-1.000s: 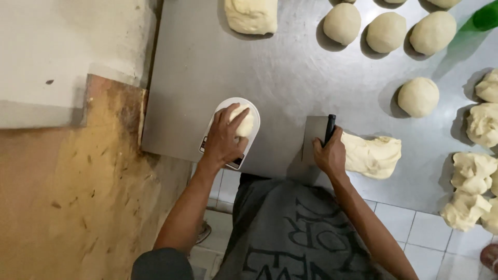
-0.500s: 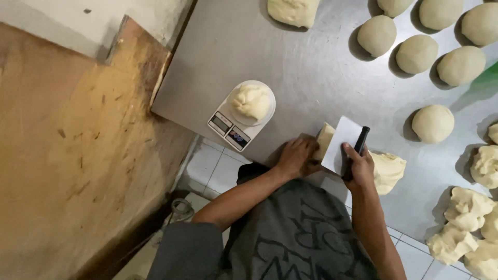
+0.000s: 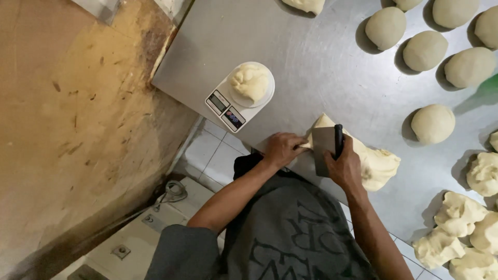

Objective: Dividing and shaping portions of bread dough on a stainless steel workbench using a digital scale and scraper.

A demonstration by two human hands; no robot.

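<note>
Dough (image 3: 376, 161) is lying on the steel table (image 3: 321, 67), near its near edge, right of the scale (image 3: 239, 101). The right hand (image 3: 345, 168) is gripping a scraper (image 3: 326, 150) by its black handle, fingers wrapped tight around it, and is holding the blade upright against the left end of the dough. The left hand (image 3: 282, 149) is resting just left of the blade, its fingertips pinching the dough's pale tip there. A small lump (image 3: 250, 82) is sitting on the round white plate of the scale, well apart from both hands. Smooth balls (image 3: 425, 49) are lying in rows at the far right of the table, and one more ball (image 3: 433, 123) is sitting just right of the dough. Rough pieces (image 3: 461, 233) are lying heaped at the near right. Another piece (image 3: 306, 5) is showing at the far edge.
</note>
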